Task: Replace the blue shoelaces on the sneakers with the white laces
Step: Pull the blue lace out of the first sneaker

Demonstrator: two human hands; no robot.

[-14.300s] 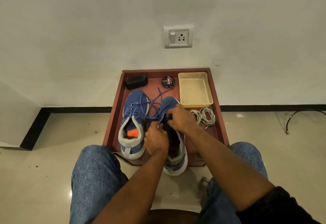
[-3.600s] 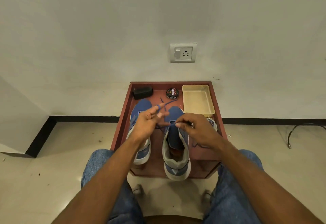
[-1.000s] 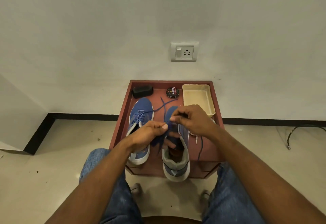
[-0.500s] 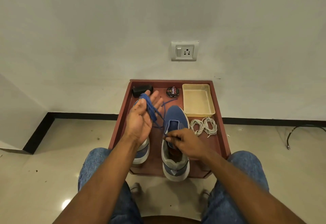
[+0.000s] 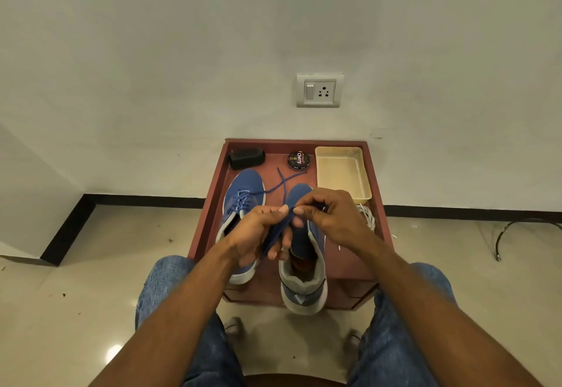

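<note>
Two blue sneakers stand on a low red-brown table (image 5: 213, 204). The left sneaker (image 5: 243, 185) still carries its blue lace. The right sneaker (image 5: 304, 277) shows an open tongue; my hands hide its eyelets. My left hand (image 5: 258, 234) holds a bundle of loose blue lace (image 5: 275, 234) in its palm. My right hand (image 5: 331, 219) pinches the same lace beside the left thumb. Two lace ends (image 5: 282, 181) trail toward the back of the table. The white laces (image 5: 368, 217) lie coiled to the right, partly hidden by my right hand.
At the back of the table sit a black brush (image 5: 246, 157), a round polish tin (image 5: 298, 160) and a cream plastic tray (image 5: 343, 173). A wall socket (image 5: 320, 90) is above. My knees in jeans flank the table front. A black cable (image 5: 517, 228) lies on the floor at right.
My left hand has dropped from a raised open palm and closed on the blue lace. My right hand has risen from the right sneaker to pinch the lace next to it.
</note>
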